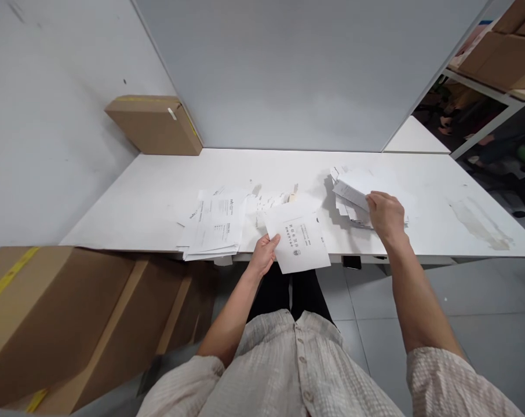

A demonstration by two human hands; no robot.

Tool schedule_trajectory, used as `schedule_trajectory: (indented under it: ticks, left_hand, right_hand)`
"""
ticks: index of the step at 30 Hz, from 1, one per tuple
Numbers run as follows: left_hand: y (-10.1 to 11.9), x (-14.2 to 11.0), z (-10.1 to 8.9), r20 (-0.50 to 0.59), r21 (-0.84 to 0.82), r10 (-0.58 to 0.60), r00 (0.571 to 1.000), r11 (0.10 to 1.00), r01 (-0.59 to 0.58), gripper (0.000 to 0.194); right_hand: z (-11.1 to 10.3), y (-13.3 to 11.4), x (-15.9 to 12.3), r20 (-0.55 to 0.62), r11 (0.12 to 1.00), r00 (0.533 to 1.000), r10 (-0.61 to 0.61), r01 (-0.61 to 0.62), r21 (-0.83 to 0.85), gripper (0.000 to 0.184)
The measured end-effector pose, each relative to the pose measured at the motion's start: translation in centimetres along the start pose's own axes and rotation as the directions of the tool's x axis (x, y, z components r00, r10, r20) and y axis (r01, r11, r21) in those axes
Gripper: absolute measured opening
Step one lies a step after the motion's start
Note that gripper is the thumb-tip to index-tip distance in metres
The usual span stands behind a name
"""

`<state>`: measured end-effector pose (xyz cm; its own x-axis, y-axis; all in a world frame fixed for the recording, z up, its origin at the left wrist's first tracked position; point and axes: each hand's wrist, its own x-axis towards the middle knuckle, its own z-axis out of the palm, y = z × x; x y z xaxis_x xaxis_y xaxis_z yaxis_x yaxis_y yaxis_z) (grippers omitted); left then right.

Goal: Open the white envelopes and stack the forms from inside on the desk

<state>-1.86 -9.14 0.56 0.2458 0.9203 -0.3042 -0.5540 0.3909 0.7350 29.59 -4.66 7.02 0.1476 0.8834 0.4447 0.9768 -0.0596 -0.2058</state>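
Observation:
My left hand point(265, 255) pinches the left edge of a white printed sheet point(301, 246), which tilts over the front edge of the white table point(284, 168). At the right, my right hand point(385, 215) is closed on the corner of a paper point(352, 194) at the top of an untidy paper pile point(347, 215). That paper's near end is lifted or folded; I cannot tell which. Left of my left hand lies a neater stack of printed sheets point(217, 223), its front edge slightly past the table edge.
A cardboard box point(158, 127) stands at the table's back left, against the wall. Larger cardboard boxes point(58, 313) fill the floor at my left. A grey panel point(280, 75) rises behind the table. At the far right are a shelf with boxes point(501, 61) and a dark chair base point(514, 185).

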Motion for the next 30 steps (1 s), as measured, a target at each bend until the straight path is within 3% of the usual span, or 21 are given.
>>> schedule_trajectory:
  ticks: [4, 7, 9, 11, 13, 16, 19, 22, 26, 28, 30]
  left_hand:
    - [-0.2, 0.1, -0.1, -0.001, 0.003, 0.009, 1.0, 1.0, -0.009, 0.044]
    - [-0.4, 0.2, -0.3, 0.008, 0.009, 0.011, 1.0, 1.0, -0.011, 0.043]
    - [-0.5, 0.3, -0.6, 0.017, 0.02, 0.009, 1.0, 1.0, -0.01, 0.042]
    - [-0.5, 0.3, -0.8, 0.014, 0.044, -0.004, 1.0, 0.999, 0.003, 0.043]
    - [-0.5, 0.2, -0.9, 0.0, 0.061, -0.02, 1.0, 0.998, 0.02, 0.044]
    - [-0.4, 0.1, -0.7, -0.009, 0.032, -0.004, 1.0, 0.999, 0.004, 0.043]
    - [-0.3, 0.0, -0.5, -0.023, 0.005, 0.025, 0.999, 1.0, -0.025, 0.045]
    - [-0.5, 0.0, -0.3, -0.03, 0.04, 0.04, 0.999, 0.998, -0.038, 0.049]
    - [-1.1, 0.2, -0.5, -0.026, 0.128, 0.075, 0.997, 0.989, -0.071, 0.05]
    - [-1.6, 0.4, -0.7, -0.042, 0.191, 0.097, 0.994, 0.978, -0.087, 0.05]
    - [-1.9, 0.4, -0.9, -0.045, 0.235, 0.123, 0.991, 0.966, -0.109, 0.049]
  right_hand:
    - [-4.2, -3.0, -1.7, -0.231, 0.996, 0.971, -0.068, 0.079, 0.036, 0.029]
    - [-6.9, -6.2, -3.8, -0.321, 0.958, 0.947, 0.016, 0.077, 0.277, 0.027]
    - [-7.3, -8.1, -5.0, -0.302, 0.883, 0.946, 0.118, 0.04, 0.468, 0.026]
    - [-6.0, -9.5, -6.1, -0.186, 0.793, 0.965, 0.185, -0.035, 0.608, 0.026]
    - [-3.3, -10.2, -6.9, -0.031, 0.735, 0.978, 0.205, -0.133, 0.665, 0.026]
    - [1.7, -10.4, -7.9, 0.149, 0.73, 0.96, 0.237, -0.277, 0.625, 0.028]
    - [4.9, -10.4, -8.6, 0.209, 0.734, 0.93, 0.303, -0.368, 0.57, 0.029]
    - [6.0, -10.7, -8.9, 0.2, 0.727, 0.912, 0.357, -0.406, 0.554, 0.031]
    - [6.3, -11.3, -9.2, 0.133, 0.779, 0.943, 0.305, -0.327, 0.535, 0.03]
    - [6.4, -11.6, -9.5, 0.151, 0.781, 0.944, 0.294, -0.328, 0.531, 0.029]
    - [6.5, -11.8, -9.7, 0.212, 0.726, 0.916, 0.34, -0.399, 0.56, 0.028]
